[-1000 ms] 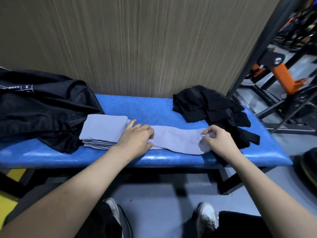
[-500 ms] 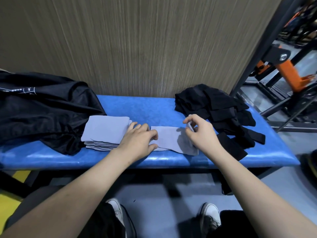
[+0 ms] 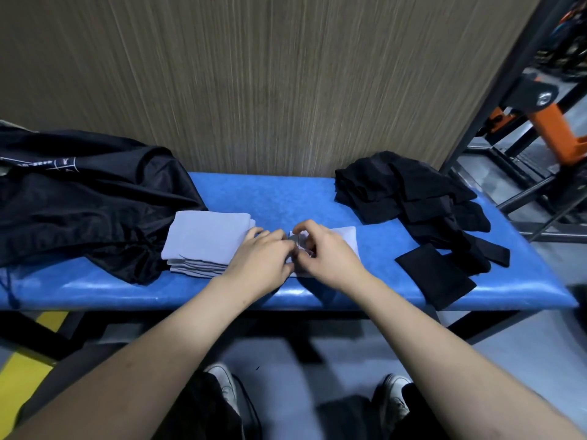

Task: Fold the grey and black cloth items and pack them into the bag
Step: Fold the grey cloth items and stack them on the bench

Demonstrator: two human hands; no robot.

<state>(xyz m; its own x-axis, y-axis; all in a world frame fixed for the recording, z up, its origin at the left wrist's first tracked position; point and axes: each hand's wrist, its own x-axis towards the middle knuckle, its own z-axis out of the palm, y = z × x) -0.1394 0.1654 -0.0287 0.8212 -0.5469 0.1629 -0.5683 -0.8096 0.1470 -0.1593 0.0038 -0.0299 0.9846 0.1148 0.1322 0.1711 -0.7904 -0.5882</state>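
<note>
A grey cloth [image 3: 347,238] lies folded over on the blue bench [image 3: 286,198], mostly under my hands. My right hand [image 3: 324,255] pinches its folded-over end between thumb and fingers. My left hand [image 3: 260,257] rests knuckles-up on the cloth's left end, touching the right hand. Left of them sits a stack of folded grey cloths [image 3: 206,241]. A heap of black cloths [image 3: 409,192] lies on the bench's right side, with one black piece [image 3: 435,274] spread near the front edge. The black bag [image 3: 79,198] slumps on the left end.
A wood-grain wall panel [image 3: 254,74] rises right behind the bench. Dark metal gym frames with an orange part [image 3: 556,128] stand at the right. My shoes [image 3: 228,385] are on the grey floor below the bench.
My right hand has carried the grey cloth's right end leftward over itself, meeting the left hand, so the cloth is now folded to about half its length. The left hand stayed put.
</note>
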